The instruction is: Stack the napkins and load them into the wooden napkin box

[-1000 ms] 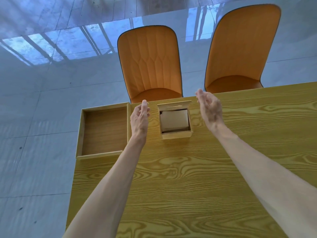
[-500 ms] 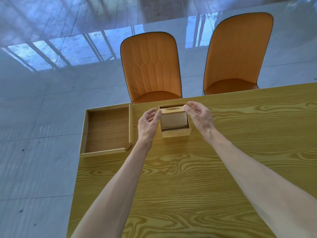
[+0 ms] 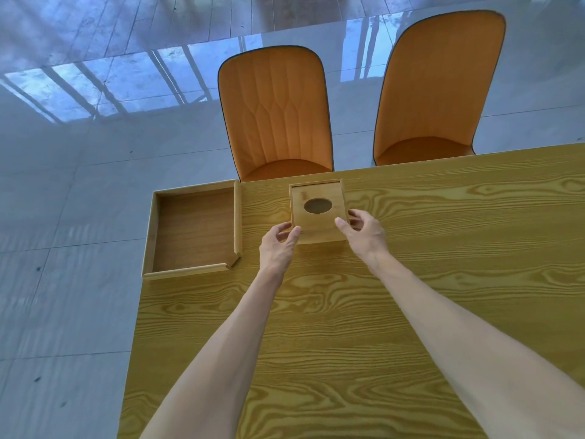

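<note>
Lid (image 3: pixel 318 217) with oval hole sits on wooden napkin box (image 3: pixel 319 240), pinched at near corners between left hand (image 3: pixel 278 245) and right hand (image 3: pixel 364 236), fingers half-curled. Press down evenly, keep square to rim. Napkins hidden inside, can't confirm.

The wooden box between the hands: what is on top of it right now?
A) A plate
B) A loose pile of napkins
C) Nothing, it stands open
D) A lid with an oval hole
D: a flat wooden lid with a dark oval hole covers the box, with the left hand and right hand at its near corners.
</note>
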Tool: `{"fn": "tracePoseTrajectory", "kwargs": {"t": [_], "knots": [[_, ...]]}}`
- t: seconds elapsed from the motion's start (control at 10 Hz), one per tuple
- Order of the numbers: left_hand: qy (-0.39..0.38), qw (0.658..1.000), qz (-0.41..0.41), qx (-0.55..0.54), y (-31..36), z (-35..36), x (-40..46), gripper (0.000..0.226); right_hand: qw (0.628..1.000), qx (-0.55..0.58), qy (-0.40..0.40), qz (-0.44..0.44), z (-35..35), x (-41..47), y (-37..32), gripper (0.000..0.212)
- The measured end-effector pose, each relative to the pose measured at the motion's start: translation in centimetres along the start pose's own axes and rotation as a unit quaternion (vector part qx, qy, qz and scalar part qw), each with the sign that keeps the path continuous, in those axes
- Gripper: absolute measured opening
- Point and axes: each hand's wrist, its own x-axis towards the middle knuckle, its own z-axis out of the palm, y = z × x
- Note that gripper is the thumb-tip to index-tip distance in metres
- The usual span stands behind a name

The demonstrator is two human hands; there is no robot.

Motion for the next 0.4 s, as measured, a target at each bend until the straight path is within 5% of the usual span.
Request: {"fn": "tracePoseTrajectory", "kwargs": {"t": [0.2, 0.4], "knots": [[0.022, 0.999, -0.002, 0.044, 0.6, 0.2, 0.2, 0.041, 0.999, -0.051, 0.001, 0.005, -0.1, 0.1, -0.5, 0.057], [-0.087, 0.961, -0.003, 0.263, 2.5, -1.2, -0.3, 0.055, 0.974, -0.225, 0.019, -0.033, -1.3, -0.3, -1.9, 0.040]]}}
